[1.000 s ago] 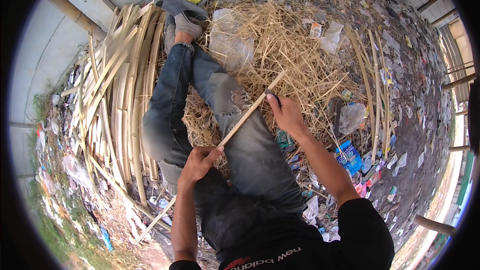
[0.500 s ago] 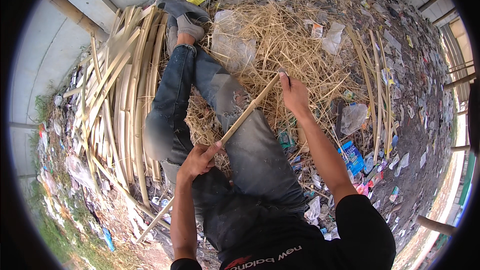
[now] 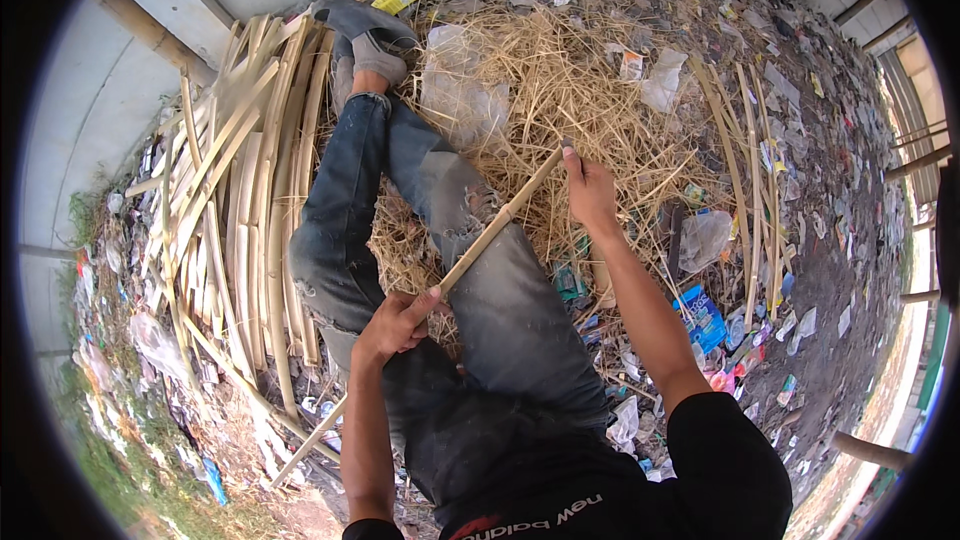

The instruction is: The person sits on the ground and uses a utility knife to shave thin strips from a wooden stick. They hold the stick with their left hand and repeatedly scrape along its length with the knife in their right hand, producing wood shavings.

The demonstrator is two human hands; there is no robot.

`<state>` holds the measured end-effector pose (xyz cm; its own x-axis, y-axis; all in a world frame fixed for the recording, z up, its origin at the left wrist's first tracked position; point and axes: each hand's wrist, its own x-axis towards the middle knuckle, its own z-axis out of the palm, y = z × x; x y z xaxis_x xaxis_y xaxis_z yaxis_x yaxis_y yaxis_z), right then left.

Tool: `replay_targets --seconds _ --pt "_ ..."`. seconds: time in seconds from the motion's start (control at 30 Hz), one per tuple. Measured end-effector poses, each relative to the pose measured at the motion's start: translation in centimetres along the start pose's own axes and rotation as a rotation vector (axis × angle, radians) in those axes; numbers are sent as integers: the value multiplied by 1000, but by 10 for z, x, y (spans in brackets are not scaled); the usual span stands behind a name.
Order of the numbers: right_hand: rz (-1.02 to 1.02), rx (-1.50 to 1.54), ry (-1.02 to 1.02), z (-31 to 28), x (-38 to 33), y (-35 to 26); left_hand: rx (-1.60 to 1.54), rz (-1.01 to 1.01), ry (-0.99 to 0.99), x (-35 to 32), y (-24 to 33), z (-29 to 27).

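A long pale bamboo strip (image 3: 497, 224) slants across my thighs, its lower end passing under my left forearm toward the ground. My left hand (image 3: 398, 325) is closed round it near my lap, with the thumb lying along the top. At the strip's far upper end is my right hand (image 3: 591, 190), closed, its thumb pointing up. A small dark grey blade-like tool (image 3: 567, 142) shows at that thumb's tip, against the strip's end; the rest of it is hidden by the hand. Thin straw-like shavings (image 3: 570, 80) lie heaped beyond my legs.
Split bamboo strips (image 3: 262, 190) are piled left of my crossed legs (image 3: 345, 165). A few more strips (image 3: 752, 180) lie to the right. Plastic litter, including a blue packet (image 3: 702, 318), covers the ground. A grey wall (image 3: 95, 120) with posts stands at the left and back.
Almost nothing differs. My right hand and the upper end of the strip have shifted very slightly; both hands keep their hold.
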<state>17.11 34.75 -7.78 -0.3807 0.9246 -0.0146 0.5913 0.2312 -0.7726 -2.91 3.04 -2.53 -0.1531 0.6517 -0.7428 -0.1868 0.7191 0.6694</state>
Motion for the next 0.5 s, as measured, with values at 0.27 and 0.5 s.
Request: replay_targets --seconds 0.27,0.5 --pt "-111 -31 -162 15 -50 -8 -39 -4 -3 0 -11 -2" --pt "-160 -16 -214 24 -69 -15 -23 -3 -13 0 -4 -1"
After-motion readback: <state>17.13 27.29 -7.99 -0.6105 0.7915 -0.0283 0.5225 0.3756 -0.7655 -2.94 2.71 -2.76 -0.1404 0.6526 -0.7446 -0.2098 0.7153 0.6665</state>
